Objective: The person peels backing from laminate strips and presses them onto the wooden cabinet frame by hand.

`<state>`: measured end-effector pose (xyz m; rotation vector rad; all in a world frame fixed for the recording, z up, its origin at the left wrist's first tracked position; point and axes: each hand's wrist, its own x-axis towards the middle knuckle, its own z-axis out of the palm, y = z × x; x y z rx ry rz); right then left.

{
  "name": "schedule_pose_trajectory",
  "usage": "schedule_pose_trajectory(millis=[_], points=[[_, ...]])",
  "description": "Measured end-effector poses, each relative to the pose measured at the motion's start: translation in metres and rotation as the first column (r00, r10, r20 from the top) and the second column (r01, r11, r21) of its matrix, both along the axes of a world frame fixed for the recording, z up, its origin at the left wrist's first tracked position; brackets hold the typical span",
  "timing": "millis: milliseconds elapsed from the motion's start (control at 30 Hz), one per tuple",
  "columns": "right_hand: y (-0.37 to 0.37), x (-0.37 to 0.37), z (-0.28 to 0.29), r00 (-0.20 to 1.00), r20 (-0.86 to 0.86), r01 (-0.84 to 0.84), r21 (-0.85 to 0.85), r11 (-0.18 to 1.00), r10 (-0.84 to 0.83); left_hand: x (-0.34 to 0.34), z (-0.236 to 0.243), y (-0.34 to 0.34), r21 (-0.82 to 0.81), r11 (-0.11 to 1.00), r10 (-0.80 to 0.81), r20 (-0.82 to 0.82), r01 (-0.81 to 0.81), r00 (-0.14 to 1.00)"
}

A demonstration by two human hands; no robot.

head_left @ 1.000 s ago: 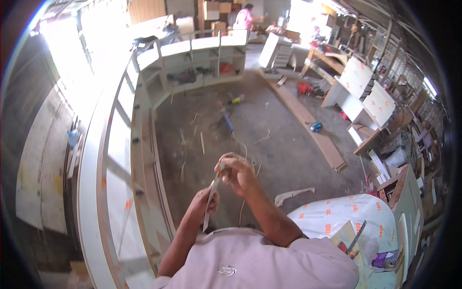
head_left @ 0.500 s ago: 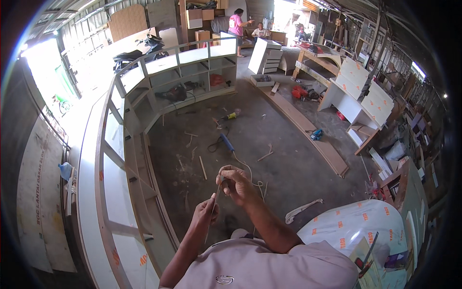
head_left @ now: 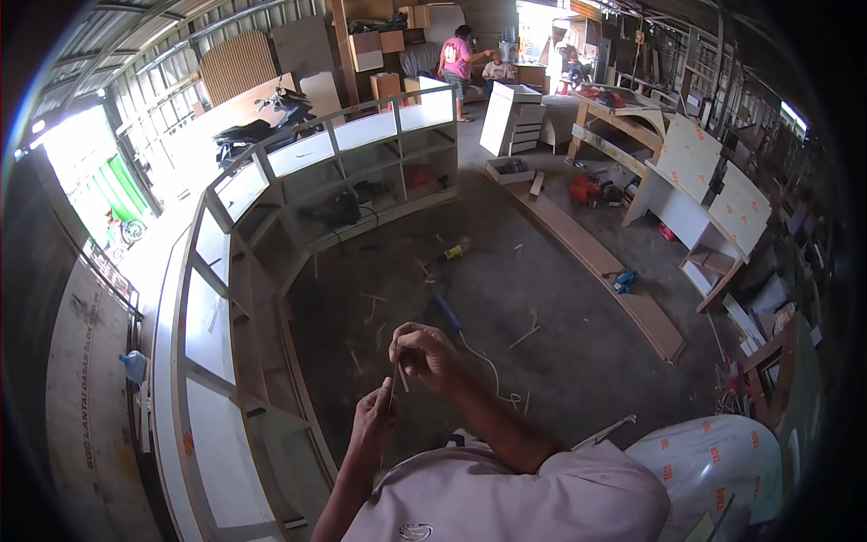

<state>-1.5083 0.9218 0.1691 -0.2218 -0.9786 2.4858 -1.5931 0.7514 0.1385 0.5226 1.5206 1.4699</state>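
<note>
In front of my chest, both hands grip a thin, narrow strip (head_left: 394, 387) seen nearly edge-on; its material is hard to make out. My left hand (head_left: 373, 417) is closed around the lower part, thumb pointing up along it. Just above and to the right, my right hand (head_left: 426, 352) pinches the upper end with bent fingers. The strip stands close to upright. Past my hands, a blue hand tool (head_left: 446, 313) with a pale cord lies on the floor.
A long curved cabinet frame (head_left: 191, 370) runs along my left and across the far side. Boards (head_left: 596, 253) lie on the floor to the right, with a blue power tool (head_left: 624, 281) on them. A yellow-green tool (head_left: 455, 251) lies ahead. A person in pink (head_left: 456, 61) stands far off.
My view has shifted, so the surroundings appear farther right and slightly lower. Both hands still hold the strip and sit slightly farther left in the picture.
</note>
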Motion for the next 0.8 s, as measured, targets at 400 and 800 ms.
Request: schedule_pose_trajectory(millis=[400,800], points=[[0.128,-0.099,-0.031,0.993,-0.115,-0.035,-0.112,0.993,0.022,-0.102,-0.015,0.127,-0.035,0.999,0.021,0.152,-0.016,0.988],[0.224,-0.281,-0.018,0.99,-0.103,0.093,-0.049,0.994,-0.098,-0.296,-0.009,0.233,0.006,0.997,-0.073,0.055,0.073,0.996]])
